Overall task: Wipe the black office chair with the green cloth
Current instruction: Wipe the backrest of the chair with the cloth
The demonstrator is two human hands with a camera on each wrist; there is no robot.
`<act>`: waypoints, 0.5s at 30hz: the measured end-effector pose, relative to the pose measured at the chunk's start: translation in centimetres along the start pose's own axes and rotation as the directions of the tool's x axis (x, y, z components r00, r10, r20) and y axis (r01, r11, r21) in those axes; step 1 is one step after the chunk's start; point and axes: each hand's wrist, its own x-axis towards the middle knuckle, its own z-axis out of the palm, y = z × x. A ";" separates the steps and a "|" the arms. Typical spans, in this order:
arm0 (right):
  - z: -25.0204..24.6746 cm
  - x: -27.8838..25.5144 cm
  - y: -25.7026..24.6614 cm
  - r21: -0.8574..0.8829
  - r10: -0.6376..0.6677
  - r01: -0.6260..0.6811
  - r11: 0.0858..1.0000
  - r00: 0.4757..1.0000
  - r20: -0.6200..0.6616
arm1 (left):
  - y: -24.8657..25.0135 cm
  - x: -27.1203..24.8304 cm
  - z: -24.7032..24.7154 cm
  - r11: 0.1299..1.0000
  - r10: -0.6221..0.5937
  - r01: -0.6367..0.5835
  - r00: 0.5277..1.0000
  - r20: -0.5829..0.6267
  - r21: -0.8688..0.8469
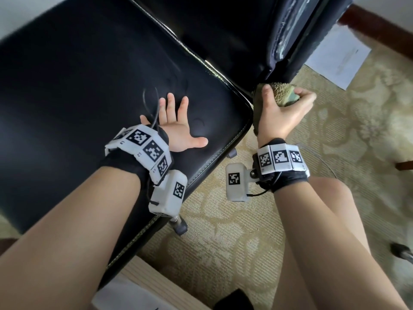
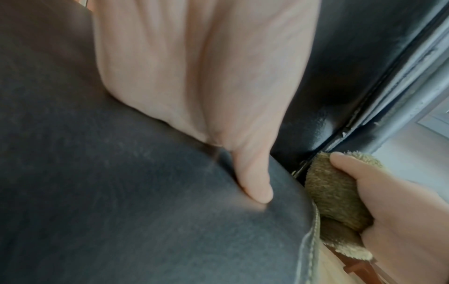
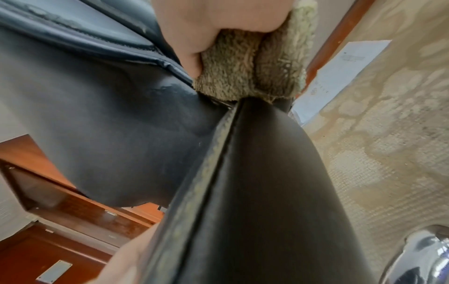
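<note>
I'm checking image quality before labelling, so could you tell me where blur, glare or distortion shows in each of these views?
Head view: wide-angle bending, window glare streaking the chair back, motion smear on the paper; hands fairly sharp. Left wrist view: the left hand fills the frame, soft and too close; the green cloth is clearer. Right wrist view: strong distortion, seat edge blurred, cloth pile crisp.

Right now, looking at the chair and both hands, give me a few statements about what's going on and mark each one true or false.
1. The right hand grips the green cloth. True.
2. The left hand holds a second cloth. False: it lies flat and bare on the seat.
3. The cloth is at the corner where seat meets the backrest. True.
4. A sheet of paper lies on the seat. False: it lies on the carpet beyond the chair.
5. Both wrists wear marker bands. True.
</note>
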 end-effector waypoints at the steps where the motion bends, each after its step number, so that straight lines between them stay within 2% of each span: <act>1: 0.1 0.1 0.0 -0.001 -0.008 0.008 1.000 1.000 0.004 | 0.1 0.0 0.0 1.000 -0.004 0.004 1.000 0.001 0.001; 7: 0.5 1.3 0.4 0.016 -0.034 0.033 0.999 0.996 0.077 | 0.4 0.7 -0.2 1.000 -0.027 0.027 0.999 -0.017 0.001; 10: 0.3 2.0 1.0 -0.029 0.015 -0.010 1.000 0.988 0.152 | 0.7 1.2 -0.2 0.999 -0.046 0.046 0.998 -0.035 -0.009; 12: 0.2 2.2 1.3 -0.044 0.034 -0.027 0.999 0.986 0.163 | 0.8 1.4 -0.3 0.998 -0.059 0.059 0.997 -0.044 -0.007; 15: 0.4 2.4 1.2 -0.029 -0.006 0.010 1.000 0.989 0.146 | 1.0 1.4 -0.4 0.998 -0.067 0.067 0.997 -0.033 0.009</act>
